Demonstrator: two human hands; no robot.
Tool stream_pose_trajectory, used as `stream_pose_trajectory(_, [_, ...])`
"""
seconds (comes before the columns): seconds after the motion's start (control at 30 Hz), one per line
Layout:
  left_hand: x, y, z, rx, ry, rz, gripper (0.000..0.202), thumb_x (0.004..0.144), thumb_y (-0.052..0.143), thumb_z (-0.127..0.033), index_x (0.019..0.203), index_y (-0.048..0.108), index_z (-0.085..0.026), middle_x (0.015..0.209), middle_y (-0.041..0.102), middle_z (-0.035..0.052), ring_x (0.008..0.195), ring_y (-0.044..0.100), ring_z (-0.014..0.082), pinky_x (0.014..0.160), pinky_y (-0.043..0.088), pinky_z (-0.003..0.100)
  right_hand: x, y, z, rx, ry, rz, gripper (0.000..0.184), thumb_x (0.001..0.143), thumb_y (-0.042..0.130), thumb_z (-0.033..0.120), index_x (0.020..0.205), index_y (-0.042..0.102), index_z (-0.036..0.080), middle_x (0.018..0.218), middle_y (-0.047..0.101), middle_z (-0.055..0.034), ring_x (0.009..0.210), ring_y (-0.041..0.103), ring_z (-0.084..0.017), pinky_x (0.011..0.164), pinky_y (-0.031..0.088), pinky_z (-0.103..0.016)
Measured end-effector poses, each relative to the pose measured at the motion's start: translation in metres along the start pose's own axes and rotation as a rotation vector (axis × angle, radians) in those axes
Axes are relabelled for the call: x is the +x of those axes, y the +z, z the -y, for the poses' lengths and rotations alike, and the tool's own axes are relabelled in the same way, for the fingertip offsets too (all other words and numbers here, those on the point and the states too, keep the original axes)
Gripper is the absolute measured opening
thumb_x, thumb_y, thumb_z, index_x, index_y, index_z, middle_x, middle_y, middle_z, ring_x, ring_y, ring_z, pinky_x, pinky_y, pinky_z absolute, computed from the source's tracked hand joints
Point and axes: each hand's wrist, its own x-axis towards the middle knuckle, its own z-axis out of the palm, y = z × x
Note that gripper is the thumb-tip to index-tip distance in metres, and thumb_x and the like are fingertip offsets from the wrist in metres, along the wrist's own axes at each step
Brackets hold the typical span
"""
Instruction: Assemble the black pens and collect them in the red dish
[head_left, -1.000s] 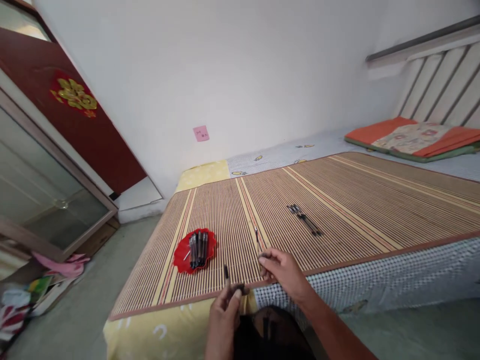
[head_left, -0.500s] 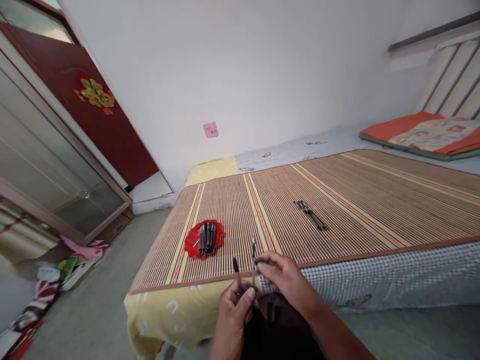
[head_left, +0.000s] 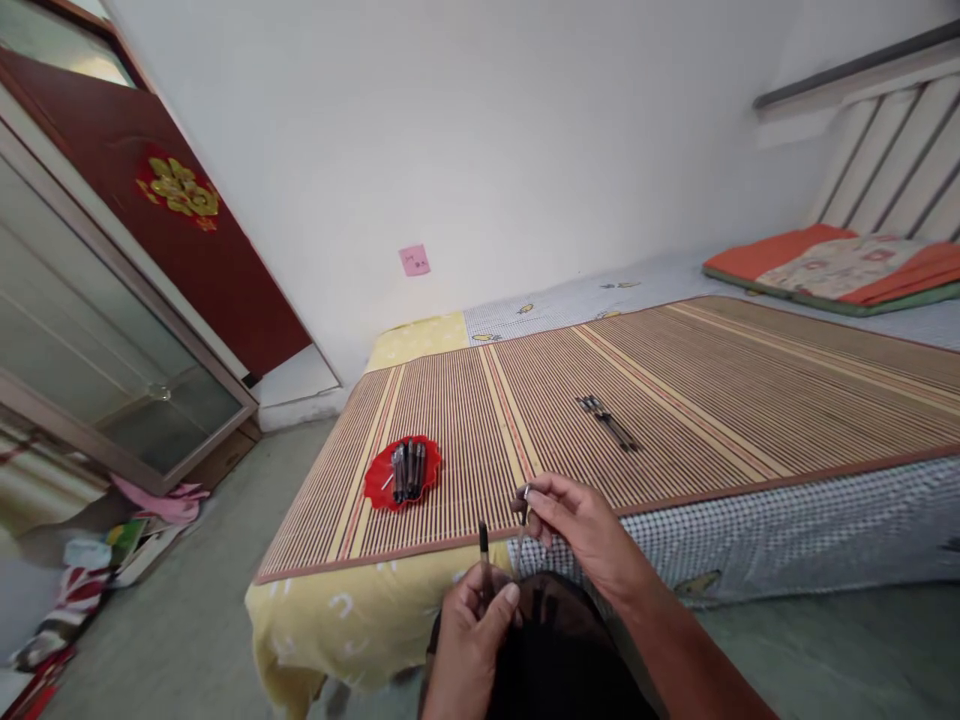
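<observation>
My left hand (head_left: 474, 625) is closed near the bed's front edge, holding a dark pen barrel (head_left: 484, 543) upright between its fingers. Beside the barrel, a slim pen refill (head_left: 520, 548) rises from the same fingers. The fingertips of my right hand (head_left: 559, 510) pinch the upper end of this refill, where a small silvery part shows. Left of my hands, a red scalloped dish (head_left: 370, 490) on the mat holds several dark pens (head_left: 409, 470) and a thin white stick. A few more pens (head_left: 609, 422) lie together on the mat beyond my right hand.
A striped bamboo mat (head_left: 720, 380) covers the bed, over yellow (head_left: 330, 625) and checked blue cloth. A folded orange quilt (head_left: 802, 250) lies at the far right by the headboard. Left of the bed are a glass-panelled door (head_left: 112, 330) and clothes (head_left: 161, 497) on the floor.
My right hand has moved up slightly and now covers the refill's silvery tip, which stood free above the fingers before. The view has shifted a little to the right.
</observation>
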Motion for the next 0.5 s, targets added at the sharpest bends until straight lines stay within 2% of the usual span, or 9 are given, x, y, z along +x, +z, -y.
stream_pose_trajectory(0.1, [-0.003, 0.004, -0.007, 0.027, 0.016, 0.011, 0.044, 0.075, 0.077, -0.057, 0.079, 0.062, -0.016, 0.062, 0.054, -0.0019, 0.057, 0.039, 0.0101, 0.055, 0.029, 0.022, -0.002, -0.001, 0.002, 0.03, -0.012, 0.003, 0.031, 0.084, 0.071, 0.047, 0.085, 0.068, 0.016, 0.066, 0.066, -0.0009, 0.057, 0.059, -0.011, 0.054, 0.047, -0.023])
stream_pose_trajectory(0.17, [-0.007, 0.008, -0.015, 0.028, -0.009, 0.029, 0.047, 0.078, 0.072, -0.061, 0.087, 0.064, -0.015, 0.063, 0.055, -0.0009, 0.056, 0.039, 0.0103, 0.053, 0.026, 0.022, -0.004, -0.004, 0.006, 0.055, -0.027, -0.024, 0.03, 0.084, 0.072, 0.046, 0.085, 0.068, 0.016, 0.069, 0.068, -0.0017, 0.059, 0.061, -0.012, 0.058, 0.051, -0.024])
stream_pose_trajectory(0.3, [-0.015, 0.013, -0.027, 0.041, -0.05, 0.01, 0.054, 0.088, 0.055, -0.066, 0.104, 0.064, -0.015, 0.069, 0.059, 0.0012, 0.056, 0.037, 0.0106, 0.052, 0.023, 0.023, -0.006, -0.009, 0.018, 0.187, -0.081, -0.184, 0.027, 0.08, 0.077, 0.042, 0.087, 0.069, 0.018, 0.078, 0.07, -0.002, 0.06, 0.063, -0.011, 0.058, 0.053, -0.023])
stream_pose_trajectory(0.4, [-0.017, 0.011, -0.027, 0.086, -0.033, 0.025, 0.052, 0.091, 0.054, -0.063, 0.107, 0.066, -0.015, 0.069, 0.057, 0.0006, 0.059, 0.039, 0.0114, 0.054, 0.025, 0.024, -0.008, -0.011, 0.029, 0.3, -0.161, -0.297, 0.024, 0.078, 0.08, 0.039, 0.087, 0.069, 0.019, 0.082, 0.07, -0.0014, 0.062, 0.064, -0.01, 0.061, 0.055, -0.023])
stream_pose_trajectory(0.5, [-0.015, 0.009, -0.022, 0.131, -0.005, 0.049, 0.049, 0.092, 0.054, -0.06, 0.105, 0.068, -0.014, 0.067, 0.055, -0.0002, 0.061, 0.042, 0.0123, 0.056, 0.028, 0.024, -0.01, -0.009, 0.035, 0.345, -0.21, -0.337, 0.021, 0.079, 0.08, 0.037, 0.086, 0.07, 0.019, 0.084, 0.07, -0.0012, 0.065, 0.065, -0.009, 0.065, 0.057, -0.023])
